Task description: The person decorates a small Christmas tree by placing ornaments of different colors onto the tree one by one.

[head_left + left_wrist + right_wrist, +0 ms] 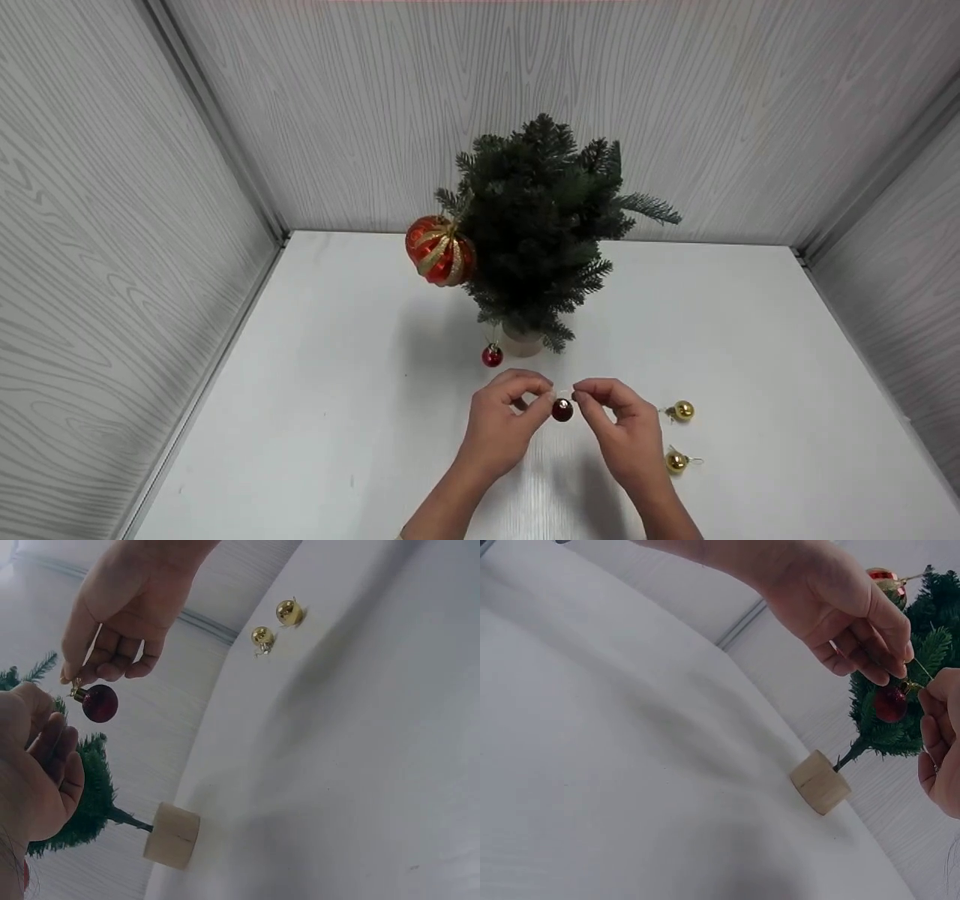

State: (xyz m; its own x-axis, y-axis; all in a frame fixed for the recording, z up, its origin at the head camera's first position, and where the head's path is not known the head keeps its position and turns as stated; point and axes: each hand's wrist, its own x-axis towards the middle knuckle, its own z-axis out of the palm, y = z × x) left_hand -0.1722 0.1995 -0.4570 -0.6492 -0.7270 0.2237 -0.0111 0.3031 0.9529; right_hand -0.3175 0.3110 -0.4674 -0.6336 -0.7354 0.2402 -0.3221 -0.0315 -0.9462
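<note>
- My left hand (504,424): thumb and index finger pinched together at the thin thread loop (924,668), on the left side of the ball.
- My right hand (621,427): thumb and forefinger pinched on the same loop from the other side, remaining fingers loosely bent.
- Small, shiny dark red ball ornament (562,410), with a gold cap (79,693), held up between my two hands, just below the fingertips; off the table, in front of the tree.
- Small artificial tree, dark green and bushy (536,217), stands beyond my hands on a round, pale wooden base (821,782).
- Large, glossy red ball with glittery gold stripes (444,256) at the tree's left side; what looks like another red ball partly behind it.
- Small bright red ball (492,355) below the lower left branches, near the base; cannot tell whether it hangs or touches the table.
- Two small, shiny gold balls (683,410) lie to the right of my right hand, near each other but apart.
- White, smooth table (300,390) underneath; grey wood-grain panels (375,112) rise behind and at both sides.
</note>
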